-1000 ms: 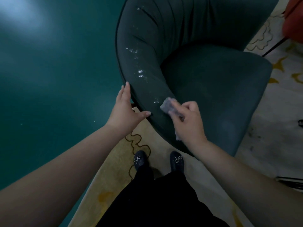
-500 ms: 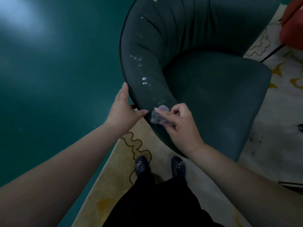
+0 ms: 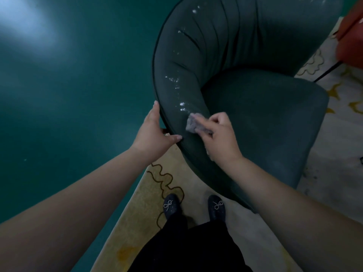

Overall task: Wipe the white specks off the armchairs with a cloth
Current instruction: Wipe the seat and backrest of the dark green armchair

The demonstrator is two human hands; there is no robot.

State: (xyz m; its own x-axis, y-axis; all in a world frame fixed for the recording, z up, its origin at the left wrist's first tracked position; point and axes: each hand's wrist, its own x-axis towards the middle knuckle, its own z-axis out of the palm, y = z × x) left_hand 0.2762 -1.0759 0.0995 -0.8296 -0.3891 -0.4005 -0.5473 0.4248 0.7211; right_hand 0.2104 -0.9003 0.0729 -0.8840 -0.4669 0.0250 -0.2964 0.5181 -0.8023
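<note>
Floor: dark teal floor (image 3: 68, 95) fills the left side, with a pale glare patch in the top left corner.
Left hand: the left hand (image 3: 155, 134) rests against the outer edge of the armchair's near arm, fingers straight along the piping and thumb spread toward the right, touching the arm's outer rim; it grips nothing.
Rug: a cream rug (image 3: 141, 209) with a dark wavy line and yellow blotches lies under the chair and under the person's feet.
Shoes: two dark shoes (image 3: 170, 207) with small sparkly bows stand on the rug just in front of the chair, below black clothing at the bottom edge.
Armchair: a dark green armchair (image 3: 265, 118) with a curved, pleated back and arm fills the upper middle and right.
White specks: white specks (image 3: 181, 105) run in a scattered trail along the top of the near arm and up the back, the nearest cluster just above the cloth.
Cloth: a small grey cloth (image 3: 193, 124), bunched up, sits pressed on the top of the near arm.
Right hand: the right hand (image 3: 220, 138) pinches the cloth with curled fingers, holding it down on the upholstery; the two hands are apart, on either side of the arm's rim.
Far right: part of an orange-red seat (image 3: 351, 36) shows at the upper right edge, blurred.
</note>
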